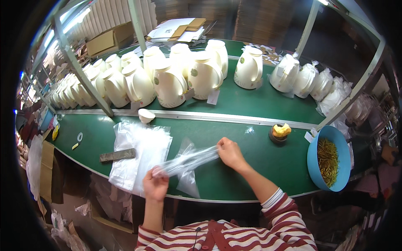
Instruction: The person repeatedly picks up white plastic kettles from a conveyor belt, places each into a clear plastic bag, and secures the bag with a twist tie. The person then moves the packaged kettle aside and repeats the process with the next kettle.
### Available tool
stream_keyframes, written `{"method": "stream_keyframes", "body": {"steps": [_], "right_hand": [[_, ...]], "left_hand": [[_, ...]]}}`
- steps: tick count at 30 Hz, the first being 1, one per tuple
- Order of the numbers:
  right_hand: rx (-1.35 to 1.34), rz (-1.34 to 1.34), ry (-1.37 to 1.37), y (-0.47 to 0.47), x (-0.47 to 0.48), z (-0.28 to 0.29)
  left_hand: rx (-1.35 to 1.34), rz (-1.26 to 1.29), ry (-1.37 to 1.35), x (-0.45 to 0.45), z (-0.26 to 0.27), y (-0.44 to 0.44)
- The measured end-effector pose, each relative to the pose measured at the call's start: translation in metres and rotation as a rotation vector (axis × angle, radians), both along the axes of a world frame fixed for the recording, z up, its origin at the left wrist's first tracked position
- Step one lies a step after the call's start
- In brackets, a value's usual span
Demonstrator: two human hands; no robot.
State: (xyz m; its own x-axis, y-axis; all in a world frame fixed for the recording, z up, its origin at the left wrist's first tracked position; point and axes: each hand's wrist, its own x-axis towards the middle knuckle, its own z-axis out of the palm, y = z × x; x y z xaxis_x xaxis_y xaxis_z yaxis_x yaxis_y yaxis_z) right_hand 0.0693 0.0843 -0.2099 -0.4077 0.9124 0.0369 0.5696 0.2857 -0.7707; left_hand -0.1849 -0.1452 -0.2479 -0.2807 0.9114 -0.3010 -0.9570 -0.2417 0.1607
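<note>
A clear plastic bag [191, 160] is stretched between my two hands over the green table. My left hand [156, 185] grips its near left end, and my right hand [230, 153] pinches the far right end. Under the stretched bag lies another piece of clear film [187, 183]. To the left is a stack of flat clear bags [141, 150], with a dark rectangular bar [117, 155] lying across its left part. Beyond my hands, a cream-coloured jug [249, 69] with a handle and a leaf pattern stands apart from the others.
Rows of cream jugs [171, 84] fill the back left; bagged jugs [284, 73] stand at right. A metal strip [201, 116] divides the green surface [251, 185]. Nearby are a blue basin [314, 166] of golden twist ties, a small pot [278, 138] with yellow sponge, and a white cup-shaped piece [146, 115].
</note>
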Motion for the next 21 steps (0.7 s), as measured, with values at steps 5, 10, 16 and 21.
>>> {"method": "stream_keyframes", "body": {"steps": [5, 10, 16, 21], "right_hand": [[-0.449, 0.591, -0.335, 0.067, 0.024, 0.09], [0.493, -0.009, -0.034, 0.243, -0.002, 0.183], [0.361, -0.438, -0.256, 0.424, 0.001, 0.185], [0.235, -0.239, -0.29, 0.429, 0.022, 0.178]], "left_hand": [[-0.286, -0.153, 0.784, 0.032, 0.071, 0.0], [-0.545, -0.294, 1.275, 0.045, 0.096, 0.003], [-0.78, -0.528, 1.183, 0.039, 0.097, 0.023], [-0.594, -0.408, 1.106, 0.048, 0.083, 0.045]]}}
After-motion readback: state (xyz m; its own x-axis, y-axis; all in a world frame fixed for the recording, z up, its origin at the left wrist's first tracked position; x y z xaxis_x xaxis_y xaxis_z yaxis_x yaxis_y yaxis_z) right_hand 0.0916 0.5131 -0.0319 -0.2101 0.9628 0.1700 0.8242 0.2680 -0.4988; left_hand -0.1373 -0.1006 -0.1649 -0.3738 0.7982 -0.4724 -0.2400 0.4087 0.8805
